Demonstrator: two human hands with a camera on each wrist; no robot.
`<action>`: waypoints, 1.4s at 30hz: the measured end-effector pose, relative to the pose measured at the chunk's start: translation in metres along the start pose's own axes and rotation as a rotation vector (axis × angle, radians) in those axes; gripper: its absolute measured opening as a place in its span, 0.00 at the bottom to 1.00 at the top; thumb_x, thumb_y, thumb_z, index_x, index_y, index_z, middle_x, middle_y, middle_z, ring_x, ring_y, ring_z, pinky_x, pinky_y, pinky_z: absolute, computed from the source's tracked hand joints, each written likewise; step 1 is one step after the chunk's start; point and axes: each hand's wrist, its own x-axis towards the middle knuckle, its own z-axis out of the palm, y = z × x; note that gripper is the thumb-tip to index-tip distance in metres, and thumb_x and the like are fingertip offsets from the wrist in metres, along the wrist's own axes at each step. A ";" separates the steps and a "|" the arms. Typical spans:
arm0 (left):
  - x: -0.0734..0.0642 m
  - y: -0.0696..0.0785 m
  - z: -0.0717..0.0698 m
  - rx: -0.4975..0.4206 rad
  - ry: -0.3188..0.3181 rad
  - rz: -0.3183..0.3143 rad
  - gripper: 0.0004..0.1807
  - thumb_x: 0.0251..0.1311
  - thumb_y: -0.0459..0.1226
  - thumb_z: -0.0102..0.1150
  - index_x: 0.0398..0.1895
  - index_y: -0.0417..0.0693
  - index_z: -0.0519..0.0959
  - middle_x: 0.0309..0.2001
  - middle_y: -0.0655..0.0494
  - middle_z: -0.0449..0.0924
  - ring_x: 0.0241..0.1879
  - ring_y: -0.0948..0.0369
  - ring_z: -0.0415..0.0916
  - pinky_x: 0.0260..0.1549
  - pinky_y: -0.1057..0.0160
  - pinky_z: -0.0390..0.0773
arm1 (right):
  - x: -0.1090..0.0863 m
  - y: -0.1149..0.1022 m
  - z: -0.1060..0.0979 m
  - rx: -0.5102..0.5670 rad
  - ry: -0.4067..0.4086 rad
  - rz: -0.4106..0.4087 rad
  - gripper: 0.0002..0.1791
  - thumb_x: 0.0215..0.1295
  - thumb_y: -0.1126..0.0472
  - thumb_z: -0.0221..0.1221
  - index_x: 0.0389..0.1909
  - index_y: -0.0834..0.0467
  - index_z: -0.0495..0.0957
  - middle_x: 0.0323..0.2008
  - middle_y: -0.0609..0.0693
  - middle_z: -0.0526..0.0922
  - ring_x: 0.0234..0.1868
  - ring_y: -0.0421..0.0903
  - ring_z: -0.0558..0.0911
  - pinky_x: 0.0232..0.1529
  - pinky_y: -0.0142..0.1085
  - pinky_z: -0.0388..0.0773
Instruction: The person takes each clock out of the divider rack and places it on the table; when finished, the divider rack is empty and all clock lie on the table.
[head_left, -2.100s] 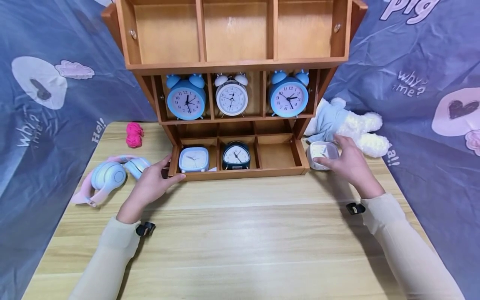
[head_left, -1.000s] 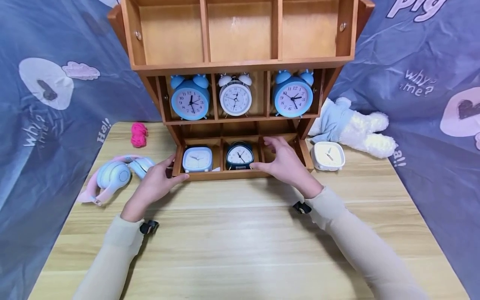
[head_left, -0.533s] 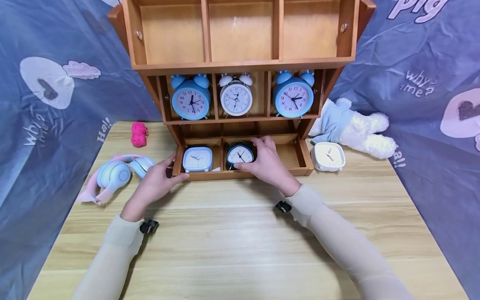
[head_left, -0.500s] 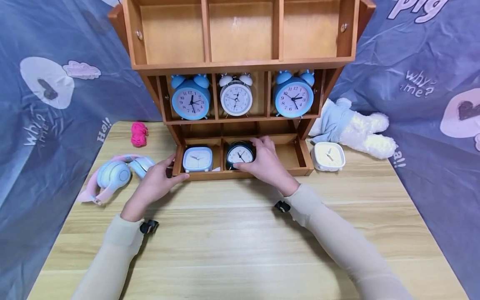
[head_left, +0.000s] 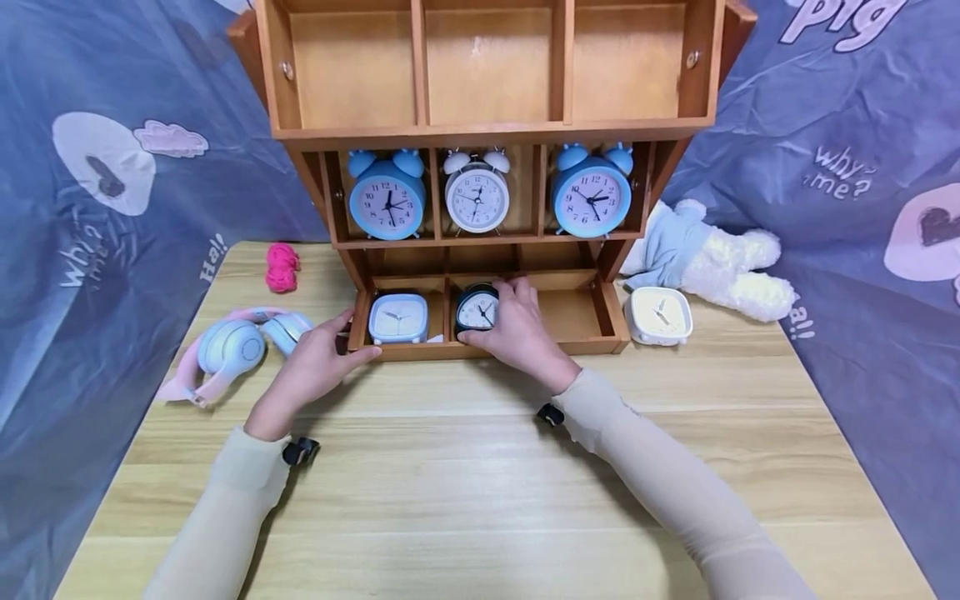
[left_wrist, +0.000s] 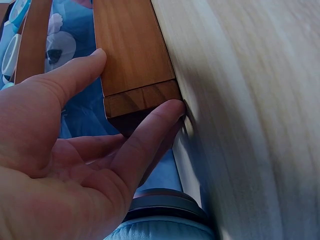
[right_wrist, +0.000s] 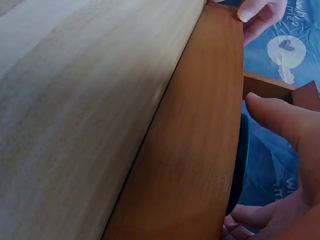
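Note:
My left hand (head_left: 311, 367) grips the lower left corner of a wooden shelf unit (head_left: 487, 132). In the left wrist view its thumb rests on the edge of the board (left_wrist: 134, 45) and its fingers lie against the end. Inside the bottom middle compartment stands a dark green rounded-triangular alarm clock (head_left: 474, 312). My right hand (head_left: 519, 327) holds this clock, thumb at its lower front and fingers on its right side, covering part of the dial. To its left, a light blue square clock (head_left: 399, 318) stands in the bottom left compartment.
On the middle tier are two blue twin-bell clocks (head_left: 387, 202) and a white one (head_left: 477, 200). Right of the shelf, a white square clock (head_left: 660, 317) stands before a plush toy (head_left: 712, 254). Headphones (head_left: 232, 348) and pink yarn (head_left: 282, 267) lie left.
My right hand has let go of the white square clock on the table, moved left, and taken hold of the dark green clock. The left hand keeps its place on the shelf corner.

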 end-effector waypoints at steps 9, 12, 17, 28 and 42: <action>0.002 0.002 0.000 0.003 -0.002 -0.006 0.54 0.76 0.55 0.71 0.89 0.34 0.56 0.83 0.28 0.66 0.67 0.40 0.81 0.59 0.41 0.80 | 0.004 -0.004 0.001 -0.089 -0.004 0.003 0.59 0.61 0.39 0.82 0.81 0.71 0.68 0.72 0.68 0.68 0.70 0.62 0.69 0.78 0.55 0.72; 0.002 0.002 0.002 -0.001 -0.002 -0.005 0.54 0.76 0.54 0.72 0.89 0.33 0.57 0.80 0.28 0.72 0.64 0.40 0.83 0.53 0.45 0.83 | 0.003 -0.004 0.002 -0.098 -0.002 0.007 0.58 0.61 0.39 0.82 0.80 0.71 0.69 0.69 0.68 0.69 0.68 0.62 0.70 0.76 0.55 0.74; 0.002 0.002 0.003 -0.009 -0.002 -0.001 0.53 0.75 0.53 0.72 0.89 0.32 0.57 0.72 0.29 0.81 0.58 0.42 0.87 0.44 0.55 0.83 | 0.004 -0.004 0.004 -0.124 0.002 0.015 0.59 0.60 0.38 0.82 0.79 0.72 0.69 0.67 0.67 0.70 0.66 0.62 0.70 0.74 0.54 0.75; 0.000 0.001 0.001 -0.002 -0.002 -0.012 0.54 0.76 0.54 0.72 0.89 0.33 0.56 0.79 0.28 0.73 0.63 0.40 0.84 0.55 0.44 0.82 | 0.007 -0.008 0.007 -0.134 0.004 0.025 0.58 0.60 0.37 0.82 0.77 0.72 0.70 0.67 0.67 0.69 0.68 0.63 0.70 0.74 0.54 0.77; -0.001 0.001 0.001 -0.003 -0.004 -0.024 0.54 0.75 0.55 0.72 0.90 0.35 0.56 0.69 0.27 0.82 0.61 0.39 0.86 0.51 0.46 0.84 | 0.007 -0.010 0.007 -0.112 -0.006 0.044 0.56 0.60 0.39 0.82 0.77 0.70 0.70 0.67 0.67 0.68 0.68 0.63 0.70 0.74 0.55 0.78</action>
